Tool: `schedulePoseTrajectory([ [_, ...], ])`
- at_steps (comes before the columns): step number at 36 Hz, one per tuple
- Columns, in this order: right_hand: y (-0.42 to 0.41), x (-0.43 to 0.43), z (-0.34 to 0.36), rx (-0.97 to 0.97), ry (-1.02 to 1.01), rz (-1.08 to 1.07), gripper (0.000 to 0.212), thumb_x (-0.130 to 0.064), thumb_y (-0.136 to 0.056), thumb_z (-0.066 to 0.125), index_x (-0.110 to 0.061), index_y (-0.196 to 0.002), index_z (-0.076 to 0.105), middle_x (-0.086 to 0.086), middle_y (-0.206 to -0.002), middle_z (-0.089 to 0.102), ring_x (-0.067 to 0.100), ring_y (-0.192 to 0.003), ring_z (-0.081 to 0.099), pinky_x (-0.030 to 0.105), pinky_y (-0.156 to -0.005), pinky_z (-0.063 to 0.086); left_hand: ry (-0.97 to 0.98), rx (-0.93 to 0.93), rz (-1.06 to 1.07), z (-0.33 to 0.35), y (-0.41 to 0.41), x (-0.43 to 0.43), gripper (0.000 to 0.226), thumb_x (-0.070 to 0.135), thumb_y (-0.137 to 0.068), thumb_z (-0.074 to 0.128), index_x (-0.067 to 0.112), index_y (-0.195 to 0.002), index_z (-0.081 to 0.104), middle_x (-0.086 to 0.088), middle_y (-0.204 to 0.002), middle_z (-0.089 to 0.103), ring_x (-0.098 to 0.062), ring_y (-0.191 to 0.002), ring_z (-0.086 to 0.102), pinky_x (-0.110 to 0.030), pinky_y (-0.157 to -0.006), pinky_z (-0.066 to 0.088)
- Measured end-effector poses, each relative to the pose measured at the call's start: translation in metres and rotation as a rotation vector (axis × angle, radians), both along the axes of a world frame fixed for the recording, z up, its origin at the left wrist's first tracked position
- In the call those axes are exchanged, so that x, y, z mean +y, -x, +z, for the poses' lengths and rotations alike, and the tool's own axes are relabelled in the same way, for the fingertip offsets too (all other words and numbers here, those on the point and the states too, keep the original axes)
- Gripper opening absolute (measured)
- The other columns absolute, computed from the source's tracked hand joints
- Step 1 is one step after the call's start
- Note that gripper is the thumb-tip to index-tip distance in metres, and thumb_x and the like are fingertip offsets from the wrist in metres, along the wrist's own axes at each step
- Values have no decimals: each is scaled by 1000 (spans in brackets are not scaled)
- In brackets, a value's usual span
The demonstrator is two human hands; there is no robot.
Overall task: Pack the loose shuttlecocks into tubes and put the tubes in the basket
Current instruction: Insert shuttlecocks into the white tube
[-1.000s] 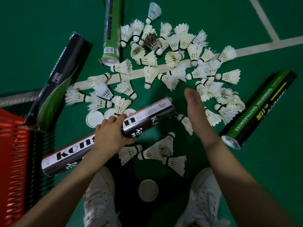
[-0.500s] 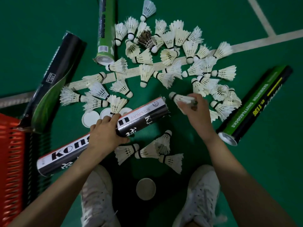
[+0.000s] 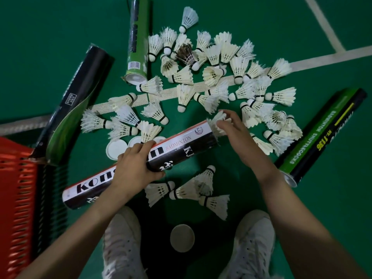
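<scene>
My left hand (image 3: 136, 166) grips the middle of a black, white and red tube (image 3: 181, 146) held slanted above the green floor. At the tube's open upper-right end, my right hand (image 3: 233, 131) pinches a white shuttlecock (image 3: 216, 122) whose feathers stick out of the mouth. Several loose white shuttlecocks (image 3: 221, 77) lie spread over the floor beyond the tube, and three more (image 3: 193, 190) lie just below it. A red basket (image 3: 16, 198) stands at the left edge, with a black and green tube (image 3: 74, 101) leaning on its rim.
A green tube (image 3: 136, 41) lies at the top centre and a green and black tube (image 3: 322, 135) at the right. White round caps (image 3: 116, 150) lie behind my left hand, and a grey cap (image 3: 182, 238) between my white shoes (image 3: 249, 244). White court lines cross the floor.
My right hand picked a shuttlecock off the floor and brought it left to the tube's open end, where it now sits partly inside. My left hand kept its hold on the tube.
</scene>
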State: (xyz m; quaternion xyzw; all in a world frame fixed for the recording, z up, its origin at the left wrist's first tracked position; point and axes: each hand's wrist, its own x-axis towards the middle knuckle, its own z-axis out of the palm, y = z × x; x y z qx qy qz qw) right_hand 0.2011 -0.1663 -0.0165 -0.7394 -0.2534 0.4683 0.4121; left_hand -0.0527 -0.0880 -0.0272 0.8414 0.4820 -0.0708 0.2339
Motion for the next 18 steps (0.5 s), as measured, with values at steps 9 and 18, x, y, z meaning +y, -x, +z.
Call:
schedulePoseTrajectory([
  [9,13,22,9,12,-18,-32,75,-77,-71,31,-36,-133,46,3,-138,50,25,-127,46,50,-110,33,-2,-24,60,3,0,10,89,50,-59,81,23,-135,44,-8,-117,55,-32,-108,51,-40,-88,42],
  [18,19,32,10,-15,39,43,53,-56,-97,28,-32,-144,35,-11,-144,37,8,-132,32,28,-109,21,10,28,39,2,4,11,90,54,-61,79,24,-137,40,-7,-119,54,-30,-109,51,-39,-88,40],
])
